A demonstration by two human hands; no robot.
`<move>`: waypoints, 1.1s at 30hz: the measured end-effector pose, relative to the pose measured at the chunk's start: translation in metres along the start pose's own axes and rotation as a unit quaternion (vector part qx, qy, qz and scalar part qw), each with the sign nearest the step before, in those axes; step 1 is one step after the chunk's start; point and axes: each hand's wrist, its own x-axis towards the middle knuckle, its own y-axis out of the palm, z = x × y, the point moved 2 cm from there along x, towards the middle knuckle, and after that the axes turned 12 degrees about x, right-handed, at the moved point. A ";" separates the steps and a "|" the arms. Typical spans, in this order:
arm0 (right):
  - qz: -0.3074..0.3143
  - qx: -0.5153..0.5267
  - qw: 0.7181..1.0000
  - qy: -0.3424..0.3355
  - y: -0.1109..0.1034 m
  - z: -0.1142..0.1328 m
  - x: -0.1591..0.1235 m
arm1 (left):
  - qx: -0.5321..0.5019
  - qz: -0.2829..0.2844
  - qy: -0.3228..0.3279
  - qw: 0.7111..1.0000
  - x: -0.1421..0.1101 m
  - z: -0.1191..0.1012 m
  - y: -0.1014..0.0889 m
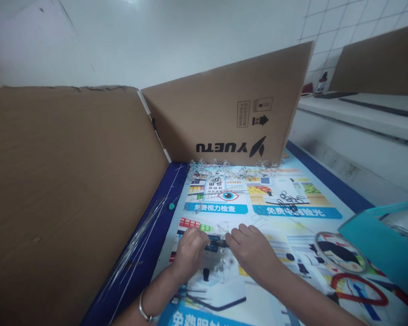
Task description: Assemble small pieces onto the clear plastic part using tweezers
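Observation:
My left hand [191,251], with a bangle [144,310] at its wrist, is closed in a pinch; what it holds is too small to make out. Facing it, my right hand [253,251] is wrapped round a dark tool that looks like small pliers [219,243], whose tip reaches toward the left fingers. Clear beads on thin wire [221,267] show just below and between the hands, partly blurred. The hands are above a printed sheet [231,290] with pictures and lettering.
Clear beaded pieces [217,170] line the foot of a cardboard panel [224,108]. Dark loops [290,201] lie at right centre. Thin wires [139,235] and a green bit [172,206] are along the left edge, by another cardboard wall [71,181]. A turquoise bag-like thing [377,235] is at right.

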 end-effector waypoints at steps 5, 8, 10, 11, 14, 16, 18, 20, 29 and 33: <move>0.001 -0.009 1.000 0.005 -0.002 -0.003 0.000 | -0.026 0.009 -0.026 0.999 0.001 0.002 -0.001; 0.001 -0.014 1.000 0.000 -0.003 -0.004 0.000 | -0.055 0.016 -0.036 0.998 0.001 0.003 -0.001; -0.003 -0.019 1.000 -0.005 -0.003 -0.004 0.000 | -0.071 0.016 -0.036 0.997 0.001 0.003 -0.002; -0.006 -0.021 1.000 -0.007 -0.003 -0.004 0.000 | -0.078 0.014 -0.034 0.996 0.002 0.003 -0.002; -0.019 -0.025 0.999 -0.011 -0.004 -0.003 0.000 | -0.099 0.000 -0.026 0.995 0.002 0.003 -0.004; -0.026 -0.025 0.999 -0.011 -0.006 -0.002 0.001 | -0.105 -0.005 -0.026 0.994 0.002 0.004 -0.004; -0.026 -0.008 0.999 -0.016 -0.010 -0.003 0.002 | -0.103 -0.005 -0.039 0.994 0.001 0.005 -0.003; -0.016 0.033 0.999 -0.040 -0.015 -0.003 0.003 | -0.099 -0.006 -0.061 0.993 0.000 0.008 -0.002; -0.032 0.071 0.997 -0.016 -0.012 -0.010 0.004 | -0.106 0.006 -0.056 0.993 0.000 0.006 -0.004; -0.030 0.026 0.999 -0.007 -0.010 -0.008 0.003 | -0.122 0.007 -0.052 0.991 0.002 0.003 -0.005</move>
